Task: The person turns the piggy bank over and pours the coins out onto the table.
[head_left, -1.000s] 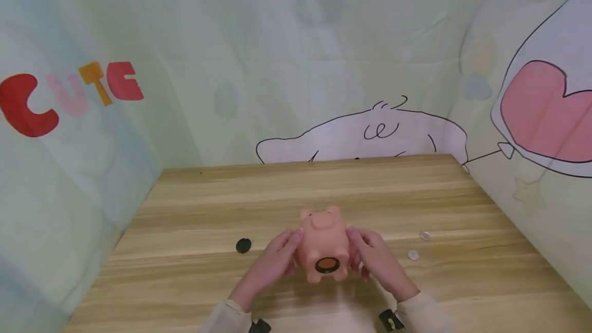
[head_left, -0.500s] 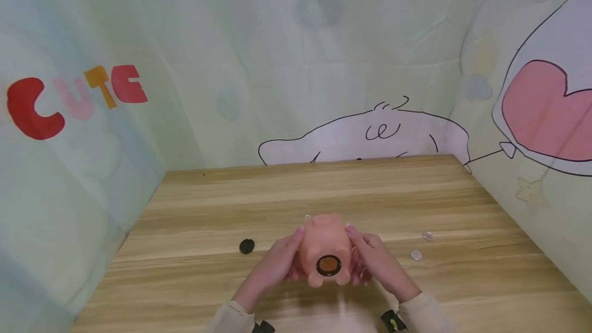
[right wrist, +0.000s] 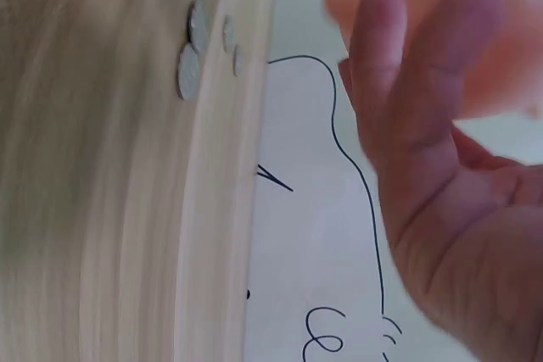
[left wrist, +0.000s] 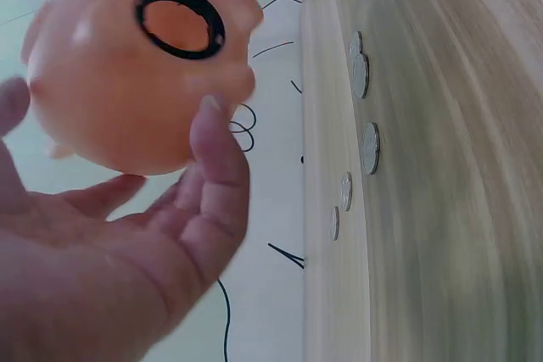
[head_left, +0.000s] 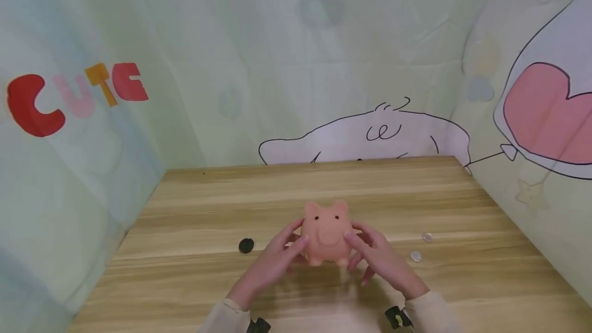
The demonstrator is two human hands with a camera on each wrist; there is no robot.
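Both hands hold a pink piggy bank (head_left: 328,233) above the table, its snout and eyes facing the head camera. My left hand (head_left: 277,253) grips its left side, thumb near the front. On the opposite side, my right hand (head_left: 381,258) grips it in the same way. The belly has a round hole with a black rim (left wrist: 140,8), seen in the left wrist view and hidden in the head view. In the right wrist view, bent fingers (right wrist: 377,40) lie against the pig's underside.
A black round plug (head_left: 246,245) lies left of the hands on the wooden table (head_left: 194,204). Two coins, a nearer one (head_left: 415,256) and a farther one (head_left: 427,237), lie to the right. The left wrist view shows several coins (left wrist: 371,148). Printed curtains (head_left: 222,66) border the table.
The piggy bank has tilted so its face now points toward the head camera and the belly hole has turned down out of that view. Both hands have kept hold of it.
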